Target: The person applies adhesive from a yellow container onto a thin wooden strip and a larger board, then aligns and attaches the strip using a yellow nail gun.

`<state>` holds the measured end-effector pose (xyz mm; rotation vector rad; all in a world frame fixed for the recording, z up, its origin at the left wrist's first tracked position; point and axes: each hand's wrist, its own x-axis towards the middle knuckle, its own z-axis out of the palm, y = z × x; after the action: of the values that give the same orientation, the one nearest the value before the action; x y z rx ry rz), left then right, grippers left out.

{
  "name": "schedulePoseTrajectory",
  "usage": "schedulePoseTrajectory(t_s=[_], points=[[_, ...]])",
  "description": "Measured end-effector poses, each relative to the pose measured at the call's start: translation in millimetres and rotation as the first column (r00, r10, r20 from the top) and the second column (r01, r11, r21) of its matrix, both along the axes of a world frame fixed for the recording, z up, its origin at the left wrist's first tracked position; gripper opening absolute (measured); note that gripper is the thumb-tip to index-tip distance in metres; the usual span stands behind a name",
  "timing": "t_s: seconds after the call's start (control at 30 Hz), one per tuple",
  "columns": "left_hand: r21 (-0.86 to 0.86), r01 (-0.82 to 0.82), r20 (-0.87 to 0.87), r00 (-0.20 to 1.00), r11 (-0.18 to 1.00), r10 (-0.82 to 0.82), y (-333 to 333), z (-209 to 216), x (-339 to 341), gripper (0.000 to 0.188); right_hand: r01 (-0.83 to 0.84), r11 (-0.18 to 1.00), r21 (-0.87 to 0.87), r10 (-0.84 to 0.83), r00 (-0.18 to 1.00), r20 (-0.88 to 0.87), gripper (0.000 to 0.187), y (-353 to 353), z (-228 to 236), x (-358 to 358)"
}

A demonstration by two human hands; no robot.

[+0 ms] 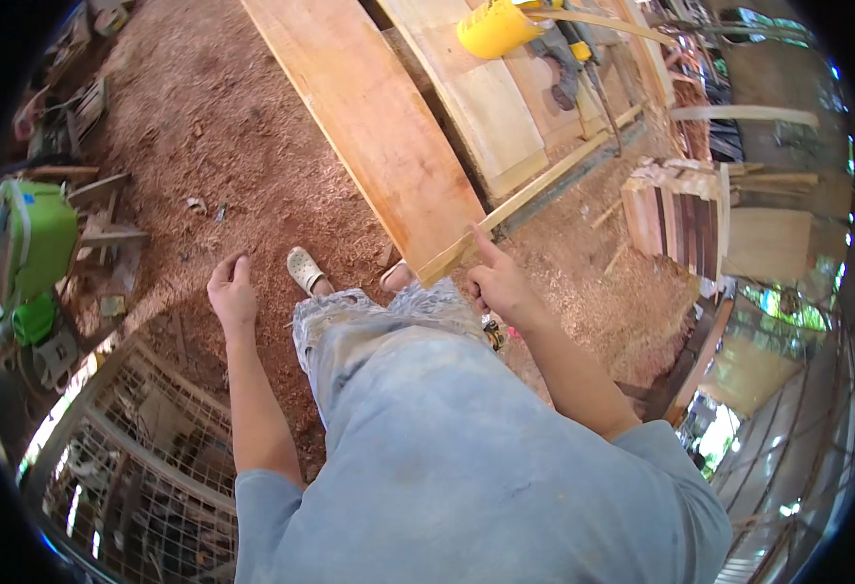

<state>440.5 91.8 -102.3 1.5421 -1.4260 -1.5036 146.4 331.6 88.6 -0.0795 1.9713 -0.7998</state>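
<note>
The right grip (505, 287) is part open, one finger out by a wood strip (556, 175), a long board (374, 122) on its left. The left grip (234, 294) curls, maybe pinching; I can't tell. Farther left sits a green box (46, 234), insides hidden.

The place was a woodworking workshop: wood shavings (641, 307) covered the ground (203, 107), long planks (379, 117) lay side by side, wood pieces (675, 224) stood stacked nearby, and daylight (719, 433) showed between rough panels (753, 355).
</note>
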Motion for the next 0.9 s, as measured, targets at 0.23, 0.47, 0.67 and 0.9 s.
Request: schedulePoseTrajectory(t_s=[0.23,0.47,0.67,0.9], points=[[0.022,0.038,0.002,0.999,0.999,-0.038,-29.9,-1.8,-1.6,0.024,-0.445,0.793,0.417,0.609,0.606,-0.512,0.061,5.5,-8.9,-7.2],[-0.014,0.157,0.018,0.987,0.988,-0.157,-24.4,20.0,-17.4,0.025,-0.456,0.610,0.648,0.772,0.161,-0.614,0.048,-0.7,-8.2,-33.8],[-0.044,0.152,0.030,0.988,0.987,-0.150,-19.1,35.2,-12.5,0.025,-0.597,0.548,0.586,0.782,0.116,-0.613,0.043,2.6,-4.2,-55.7],[-0.140,0.096,-0.007,0.995,0.985,-0.098,6.8,12.3,16.0,0.023,-0.699,0.715,-0.004,0.516,0.532,-0.671,0.045,44.2,-24.6,-41.4]])
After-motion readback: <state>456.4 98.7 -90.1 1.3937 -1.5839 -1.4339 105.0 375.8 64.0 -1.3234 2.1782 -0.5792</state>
